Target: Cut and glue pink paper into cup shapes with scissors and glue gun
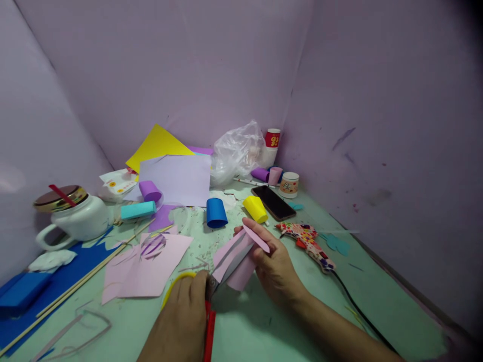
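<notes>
My left hand (184, 311) is closed around scissors (210, 322) with a red handle loop and a yellow one. Their metal pivot shows just past my fingers, and the blades reach into the lower left end of a folded pink paper (241, 274). That paper is pinched between the thumb and fingers of my right hand (273, 261), with one narrow flap sticking up. How far the blades go into the fold is hard to see. Just beyond my hands stand a blue paper cup shape (216, 213) and a tilted yellow one (255, 209).
A floral glue gun (305, 241) with a black cord lies right, near a phone (273, 202). Cut pink sheets (151, 271), wooden sticks (83, 276) and a white lidded mug (81, 218) are left. Behind are a plastic bag (236, 153) and a yellow sheet (158, 146).
</notes>
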The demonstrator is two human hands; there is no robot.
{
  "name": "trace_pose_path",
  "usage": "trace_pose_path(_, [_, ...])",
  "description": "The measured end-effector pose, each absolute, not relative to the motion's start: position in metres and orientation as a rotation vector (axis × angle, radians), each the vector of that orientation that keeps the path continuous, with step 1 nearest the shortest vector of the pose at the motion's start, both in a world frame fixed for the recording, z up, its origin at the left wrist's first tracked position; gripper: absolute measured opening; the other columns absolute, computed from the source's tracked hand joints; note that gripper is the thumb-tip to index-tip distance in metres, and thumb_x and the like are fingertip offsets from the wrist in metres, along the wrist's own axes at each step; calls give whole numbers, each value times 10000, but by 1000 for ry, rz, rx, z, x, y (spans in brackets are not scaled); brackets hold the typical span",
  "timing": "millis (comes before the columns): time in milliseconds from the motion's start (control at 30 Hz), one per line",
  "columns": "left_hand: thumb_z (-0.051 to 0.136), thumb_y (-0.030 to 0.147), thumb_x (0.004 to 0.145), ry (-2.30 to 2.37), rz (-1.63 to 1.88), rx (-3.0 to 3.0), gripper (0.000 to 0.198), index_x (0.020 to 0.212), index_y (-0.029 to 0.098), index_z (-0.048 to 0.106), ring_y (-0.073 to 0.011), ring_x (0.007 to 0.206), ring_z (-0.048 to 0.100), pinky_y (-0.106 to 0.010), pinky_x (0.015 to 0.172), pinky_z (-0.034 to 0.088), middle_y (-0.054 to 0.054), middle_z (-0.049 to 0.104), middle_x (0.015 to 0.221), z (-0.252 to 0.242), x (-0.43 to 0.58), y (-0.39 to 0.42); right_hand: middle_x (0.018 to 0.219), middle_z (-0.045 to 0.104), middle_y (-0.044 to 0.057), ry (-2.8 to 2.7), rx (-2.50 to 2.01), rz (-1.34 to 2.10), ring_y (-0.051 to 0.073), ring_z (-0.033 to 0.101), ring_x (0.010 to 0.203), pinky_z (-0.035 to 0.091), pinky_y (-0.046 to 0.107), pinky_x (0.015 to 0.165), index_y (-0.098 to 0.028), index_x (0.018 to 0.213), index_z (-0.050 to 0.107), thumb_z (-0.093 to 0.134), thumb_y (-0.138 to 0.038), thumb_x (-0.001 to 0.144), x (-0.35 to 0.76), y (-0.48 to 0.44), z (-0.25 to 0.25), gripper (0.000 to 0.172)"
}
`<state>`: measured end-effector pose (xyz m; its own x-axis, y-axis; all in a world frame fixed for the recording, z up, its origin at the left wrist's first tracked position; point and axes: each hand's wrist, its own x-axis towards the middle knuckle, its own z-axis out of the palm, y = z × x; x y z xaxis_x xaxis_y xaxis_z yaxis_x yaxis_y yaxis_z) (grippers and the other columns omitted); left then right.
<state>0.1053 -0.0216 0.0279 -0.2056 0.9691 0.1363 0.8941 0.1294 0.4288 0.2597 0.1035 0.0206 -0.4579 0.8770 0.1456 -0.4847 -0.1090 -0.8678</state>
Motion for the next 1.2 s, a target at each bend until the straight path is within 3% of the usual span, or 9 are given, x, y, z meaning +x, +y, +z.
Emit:
trace_pose_path(333, [333,84,826,2185,428,1766,452,1218,195,531,-219,821,679,-297,726,523,-112,686,988,52,111,-27,1126,713,20,-1090,-528,1754,175,623,980,472,249,817,-319,1183,662,815,-496,641,254,100,22,590])
trace_pose_path(467, [331,87,835,2181,394,1820,434,1200,201,536,-212,755,683,-287,700,526,-93,684,905,51,111,-29,1161,699,42,-1104,-540,1734,195,614,1017,474,265,829,-304,1235,631,801,-500,659,255,101,20,631])
trace_pose_path(800, [340,70,821,2176,464,2075,456,1229,214,485,-196,677,684,-247,579,506,-75,682,855,35,102,-36,1176,694,53,-1072,-568,1760,209,622,1009,490,289,818,-301,1249,621,806,-484,662,255,97,24,641])
trace_pose_path(1000, [346,82,814,2083,594,2083,386,1129,210,531,-190,647,673,-238,557,491,-63,689,793,33,104,-35,1135,705,56,-976,-593,1801,199,644,900,510,274,736,-264,1201,651,837,-444,634,252,98,25,624])
trace_pose_path(1200, [317,205,874,2251,712,1903,310,1092,270,528,-208,682,708,-269,589,498,-40,732,872,51,84,-29,1066,724,40,-789,-589,1895,180,653,856,504,266,735,-249,1176,622,864,-379,609,254,104,35,630])
